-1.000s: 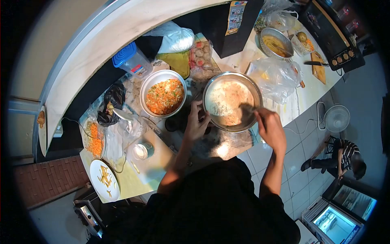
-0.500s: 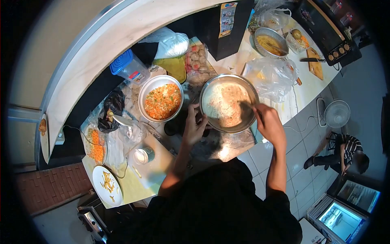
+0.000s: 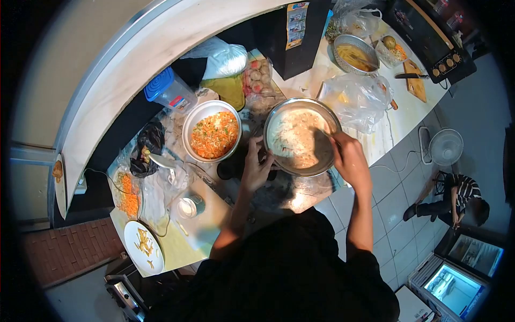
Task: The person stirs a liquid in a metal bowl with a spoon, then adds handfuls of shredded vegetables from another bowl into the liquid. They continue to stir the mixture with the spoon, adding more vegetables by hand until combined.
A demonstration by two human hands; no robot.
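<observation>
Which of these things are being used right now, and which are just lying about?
In use:
- metal bowl, left hand at its side
- utensil in the right hand
- perhaps the white bowl alongside

Apparently lying about:
- knife
- cutting board
- white plate
- blue-lidded container
- black plastic bag

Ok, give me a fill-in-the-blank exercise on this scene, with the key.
The person's right hand is at one side of the round shiny metal bowl; the ____ hand is at the other.
The round white bowl holds shreds that are mostly ____.
The clear plastic container has a ____ lid.
The long black knife lies on a flat brown board made of ____.

left; orange; blue; wood
</observation>
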